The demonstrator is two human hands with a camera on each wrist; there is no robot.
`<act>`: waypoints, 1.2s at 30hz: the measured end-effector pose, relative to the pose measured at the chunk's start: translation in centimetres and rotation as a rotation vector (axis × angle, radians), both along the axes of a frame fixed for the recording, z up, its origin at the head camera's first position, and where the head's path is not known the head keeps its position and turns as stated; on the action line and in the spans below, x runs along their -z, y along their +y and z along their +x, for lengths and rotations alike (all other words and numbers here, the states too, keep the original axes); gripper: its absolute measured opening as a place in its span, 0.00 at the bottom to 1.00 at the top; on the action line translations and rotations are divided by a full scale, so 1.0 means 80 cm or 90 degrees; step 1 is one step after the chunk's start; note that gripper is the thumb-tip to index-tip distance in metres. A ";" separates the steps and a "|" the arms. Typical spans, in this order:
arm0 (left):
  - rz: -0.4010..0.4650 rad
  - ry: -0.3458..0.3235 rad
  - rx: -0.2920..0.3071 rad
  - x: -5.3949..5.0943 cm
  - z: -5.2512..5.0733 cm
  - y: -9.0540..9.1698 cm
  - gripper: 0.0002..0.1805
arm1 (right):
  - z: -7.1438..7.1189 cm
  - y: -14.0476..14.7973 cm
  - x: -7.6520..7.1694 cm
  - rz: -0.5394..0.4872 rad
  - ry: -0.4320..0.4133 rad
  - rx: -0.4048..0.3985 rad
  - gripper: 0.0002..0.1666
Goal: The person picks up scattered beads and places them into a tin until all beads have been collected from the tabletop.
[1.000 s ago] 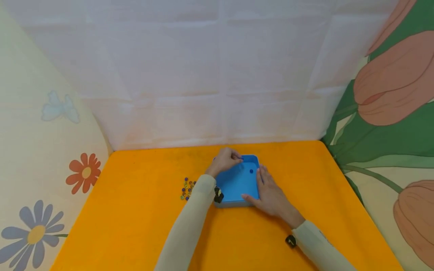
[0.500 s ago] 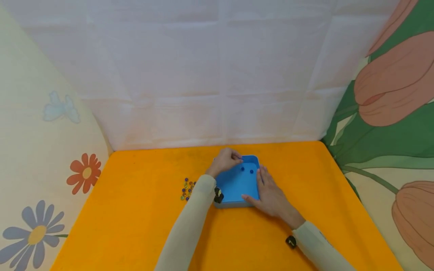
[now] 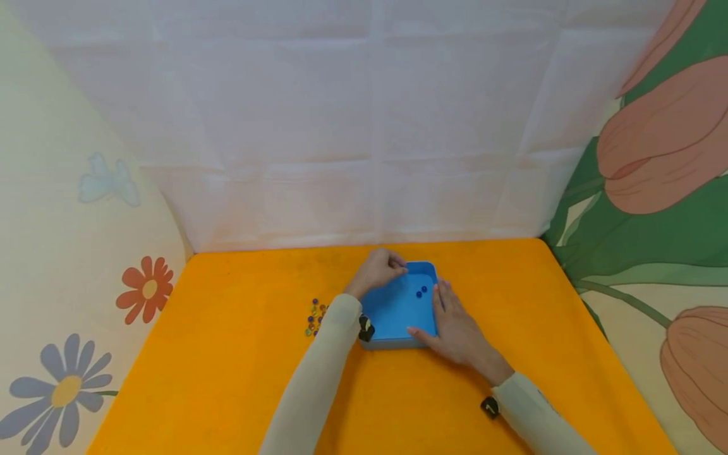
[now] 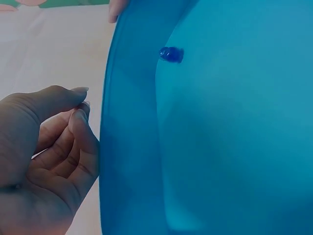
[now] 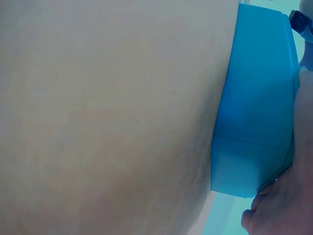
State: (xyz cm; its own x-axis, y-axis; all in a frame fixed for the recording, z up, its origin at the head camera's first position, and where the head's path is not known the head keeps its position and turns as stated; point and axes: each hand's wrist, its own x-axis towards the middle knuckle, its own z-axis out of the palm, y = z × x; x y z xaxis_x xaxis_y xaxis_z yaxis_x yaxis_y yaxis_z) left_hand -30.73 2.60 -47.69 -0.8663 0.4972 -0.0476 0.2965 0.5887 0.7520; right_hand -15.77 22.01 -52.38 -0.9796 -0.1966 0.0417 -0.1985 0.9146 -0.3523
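A blue box (image 3: 392, 316) with a low rim sits on the table. Two dark blue marbles (image 3: 421, 292) lie together on its floor, towards the far right; the left wrist view shows them near the wall. My left hand (image 3: 378, 272) is at the box's far left edge. Its fingers are curled, thumb tip close to the fingertips, and the left wrist view shows nothing between them. My right hand (image 3: 455, 328) rests against the box's right side with fairly straight fingers, its thumb at the near rim. In the right wrist view, skin fills much of the frame beside the box wall (image 5: 254, 98).
Left of the box, several small marbles (image 3: 313, 319), blue, green and amber, lie loose on the orange table (image 3: 239, 366), partly hidden by the left sleeve (image 3: 318, 379). A white cloth (image 3: 284, 126) hangs behind, and flower-printed cloths stand at both sides.
A marble at the left fingertips has dropped into the box, then rolled right and towards me, beside the other marble. Both hands stay in place.
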 end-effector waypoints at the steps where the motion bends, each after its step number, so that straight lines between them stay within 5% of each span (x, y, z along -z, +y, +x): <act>1: 0.000 0.000 0.000 -0.001 0.000 0.000 0.12 | 0.000 0.000 0.000 -0.002 0.000 0.000 0.70; 8: 0.003 -0.009 -0.004 -0.009 0.003 -0.006 0.13 | 0.000 0.001 0.004 0.003 0.002 0.002 0.70; 25: -0.029 0.045 0.016 -0.018 0.010 -0.033 0.12 | -0.004 0.005 0.007 -0.002 0.014 -0.012 0.70; 36: -0.001 0.056 0.014 -0.017 0.033 -0.063 0.12 | -0.003 0.003 0.005 -0.002 0.018 -0.012 0.69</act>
